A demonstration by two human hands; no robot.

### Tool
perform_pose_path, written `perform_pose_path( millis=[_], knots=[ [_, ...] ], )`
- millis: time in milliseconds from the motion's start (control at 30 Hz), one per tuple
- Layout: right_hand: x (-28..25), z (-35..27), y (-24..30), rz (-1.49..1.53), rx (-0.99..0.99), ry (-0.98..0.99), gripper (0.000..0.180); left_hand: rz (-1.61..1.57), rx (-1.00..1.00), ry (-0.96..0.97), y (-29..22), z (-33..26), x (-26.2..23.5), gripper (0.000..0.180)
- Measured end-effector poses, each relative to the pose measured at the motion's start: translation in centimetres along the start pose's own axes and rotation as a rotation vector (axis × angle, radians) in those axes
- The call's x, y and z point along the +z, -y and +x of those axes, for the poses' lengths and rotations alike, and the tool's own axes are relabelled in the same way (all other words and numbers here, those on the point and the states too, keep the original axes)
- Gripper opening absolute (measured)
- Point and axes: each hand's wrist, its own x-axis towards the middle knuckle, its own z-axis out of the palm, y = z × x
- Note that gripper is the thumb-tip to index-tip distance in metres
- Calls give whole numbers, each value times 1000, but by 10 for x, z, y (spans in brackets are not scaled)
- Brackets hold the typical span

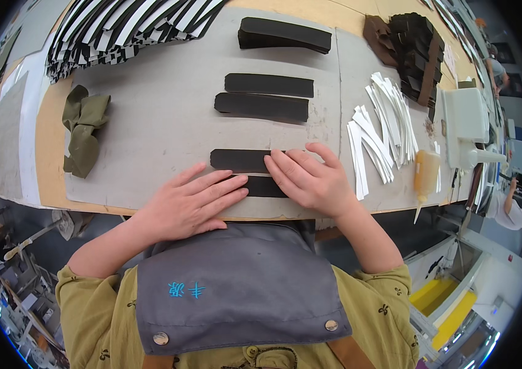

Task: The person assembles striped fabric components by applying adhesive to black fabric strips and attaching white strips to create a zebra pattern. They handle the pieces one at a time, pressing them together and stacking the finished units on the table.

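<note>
Two black strips lie one behind the other near the table's front edge. My left hand (pixel 196 203) rests flat on the left end of the nearer strip (pixel 266 187), its fingers stretched out. My right hand (pixel 310 178) lies over the right ends of both, fingers extended across the farther strip (pixel 239 160). Parts of both strips are hidden under my hands. Beyond them sit two more black pieces, a thicker one (pixel 262 107) and a thinner one (pixel 269 85). Farther back is a tall stack of black strips (pixel 284 35).
White strips (pixel 390 123) are spread on the right, beside a bottle of amber liquid (pixel 427 175) and a white container (pixel 467 114). A bundle of dark pieces (pixel 417 55) lies at the back right. Olive cloth (pixel 84 130) and black-and-white strips (pixel 125 31) occupy the left.
</note>
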Motion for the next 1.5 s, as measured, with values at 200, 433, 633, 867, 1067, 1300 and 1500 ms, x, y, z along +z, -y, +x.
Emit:
perform_pose_path(
  millis=[200, 433, 633, 867, 1067, 1300, 1500],
  knots=[
    [1, 11, -16, 61, 219, -98, 33, 37, -59, -171, 4, -4, 1, 58],
    [25, 27, -47, 14, 175, -44, 29, -6, -221, -87, 1, 7, -3, 67],
    [29, 32, -51, -53, 118, -96, 23, -32, -259, -72, 0, 8, -1, 73],
    [27, 27, -50, -54, 94, -139, 16, -54, -258, -66, 1, 9, -1, 72],
    [26, 26, -44, -34, 98, -170, 13, -72, -258, -66, 2, 9, -1, 72],
    [32, 32, -56, -108, 122, -205, 10, -83, -255, -62, 2, 9, -2, 71],
    [29, 33, -62, -89, 103, -110, 13, -90, -254, -66, 2, 8, -3, 70]
  ],
)
